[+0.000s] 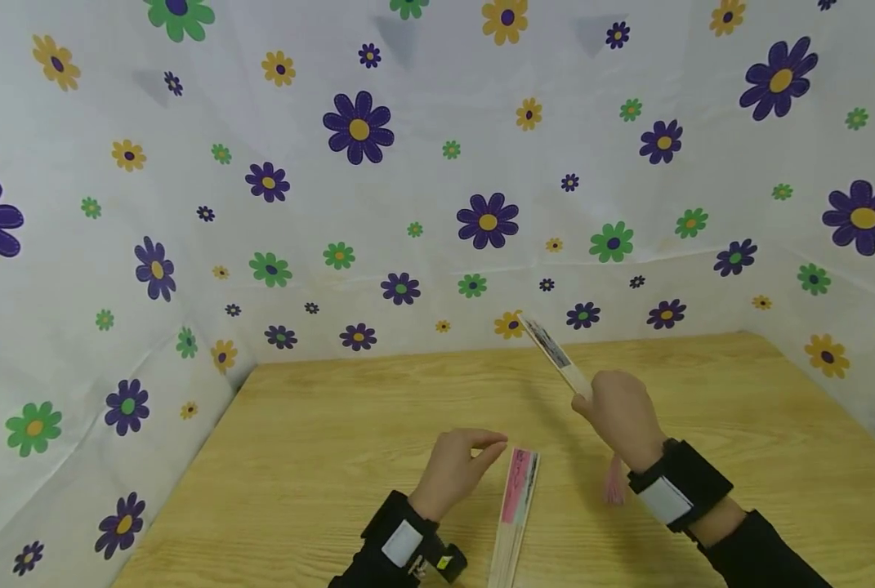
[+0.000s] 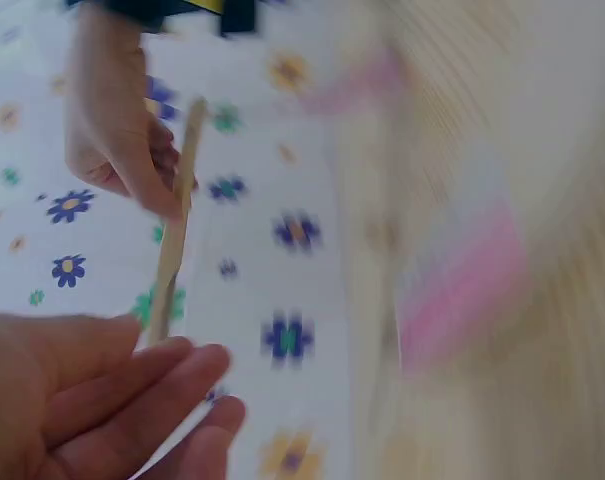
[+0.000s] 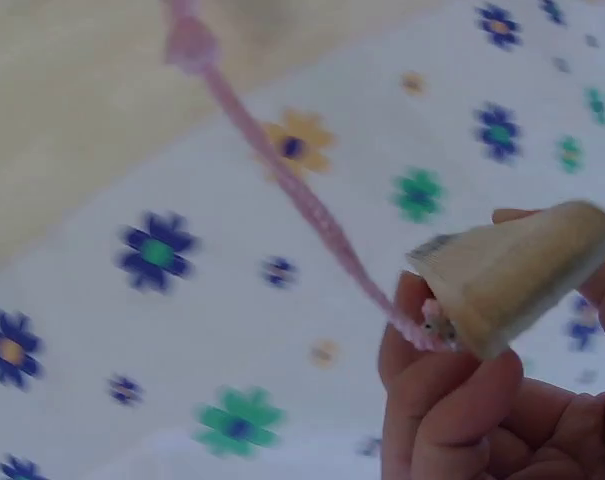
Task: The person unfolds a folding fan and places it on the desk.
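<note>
My right hand [image 1: 624,415] grips a folded fan [image 1: 552,349] by its pale wooden end, and the fan tilts up and to the left above the table. From its base a pink tassel [image 1: 614,482] hangs; the right wrist view shows its pink cord [image 3: 317,215] coming out at the rivet. My left hand [image 1: 452,469] hovers to the left of a second folded fan [image 1: 516,498], thumb and fingers extended with nothing held between them. That fan lies on the table, its leaf pink and grey, its ribs pale wood running toward the front.
The wooden-patterned table [image 1: 349,408] stretches back to a white flowered cloth [image 1: 422,180] that hangs behind it and on both sides. Black bands with white patches [image 1: 402,543] wrap both wrists.
</note>
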Action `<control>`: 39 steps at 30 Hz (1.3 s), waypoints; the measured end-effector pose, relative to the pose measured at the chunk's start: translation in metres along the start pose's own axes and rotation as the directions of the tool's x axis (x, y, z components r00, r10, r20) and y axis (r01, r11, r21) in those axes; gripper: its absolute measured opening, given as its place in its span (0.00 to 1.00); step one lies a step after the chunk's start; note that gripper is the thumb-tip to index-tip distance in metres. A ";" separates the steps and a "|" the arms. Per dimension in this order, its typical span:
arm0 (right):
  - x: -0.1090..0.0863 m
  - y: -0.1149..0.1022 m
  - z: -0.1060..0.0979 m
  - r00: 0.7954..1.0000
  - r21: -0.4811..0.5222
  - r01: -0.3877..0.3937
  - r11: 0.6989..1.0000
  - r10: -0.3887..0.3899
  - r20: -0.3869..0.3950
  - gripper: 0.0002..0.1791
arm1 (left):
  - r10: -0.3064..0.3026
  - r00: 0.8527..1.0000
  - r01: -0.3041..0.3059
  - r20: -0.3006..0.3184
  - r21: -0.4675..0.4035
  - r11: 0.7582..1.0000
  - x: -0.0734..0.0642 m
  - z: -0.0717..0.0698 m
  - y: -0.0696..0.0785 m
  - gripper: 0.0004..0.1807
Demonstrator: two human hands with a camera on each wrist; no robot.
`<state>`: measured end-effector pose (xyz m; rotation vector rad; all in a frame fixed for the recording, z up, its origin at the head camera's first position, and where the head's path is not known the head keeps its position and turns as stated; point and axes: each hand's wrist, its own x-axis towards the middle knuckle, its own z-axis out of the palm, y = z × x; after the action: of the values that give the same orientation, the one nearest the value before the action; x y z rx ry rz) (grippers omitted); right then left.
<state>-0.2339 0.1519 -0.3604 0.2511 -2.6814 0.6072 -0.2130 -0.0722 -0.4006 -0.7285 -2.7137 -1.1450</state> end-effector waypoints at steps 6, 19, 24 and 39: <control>-0.043 -0.035 -0.022 0.969 -0.127 0.189 0.974 -0.206 -0.134 0.13 | -0.200 0.967 0.250 0.156 -0.710 0.658 0.008 0.017 0.029 0.18; -0.074 -0.045 -0.002 0.955 -0.096 0.296 0.950 -0.296 0.014 0.17 | -0.273 0.927 0.367 0.259 -0.782 0.504 -0.010 0.031 0.021 0.16; -0.059 -0.034 -0.003 0.927 0.282 0.065 0.957 -0.162 0.338 0.15 | -0.261 0.903 0.430 0.342 -0.702 0.568 -0.020 0.026 0.008 0.16; -0.058 -0.029 0.021 0.868 0.466 -0.055 0.883 -0.189 0.460 0.15 | -0.295 0.863 0.506 0.411 -0.680 0.531 -0.038 0.034 -0.002 0.15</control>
<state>-0.1798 0.1218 -0.3898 0.7218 -2.9343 1.3273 -0.1782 -0.0641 -0.4368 -0.2675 -2.5501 -2.6023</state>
